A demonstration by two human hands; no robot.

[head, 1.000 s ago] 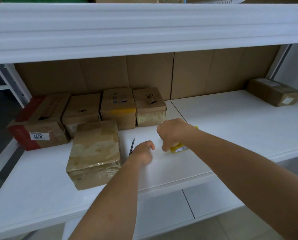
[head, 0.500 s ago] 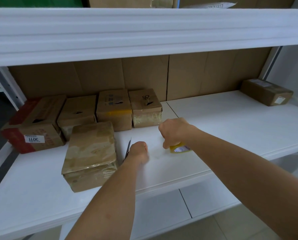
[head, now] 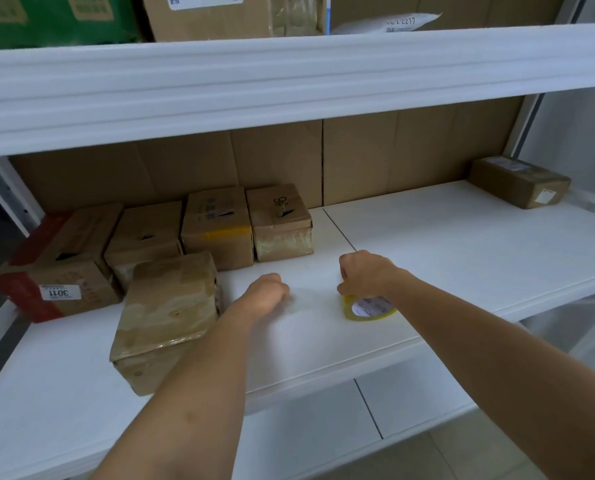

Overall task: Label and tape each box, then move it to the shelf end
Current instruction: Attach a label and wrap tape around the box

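From the head view, the right hand (head: pixel 365 273) rests curled over a roll of yellow tape (head: pixel 368 308) that lies flat on the white shelf (head: pixel 445 244), its grip closed on the roll's far edge. The left hand (head: pixel 266 292) is curled into a fist on the shelf just right of a heavily taped box (head: pixel 166 318); whether its grip pinches anything cannot be told. Behind stand four boxes in a row against the cardboard backing: a red-edged box (head: pixel 60 265) labelled 3011, a plain box (head: pixel 145 233), a yellow-taped box (head: pixel 216 225) and a small box (head: pixel 280 220). A labelled box (head: pixel 519 181) sits at the shelf's far right end.
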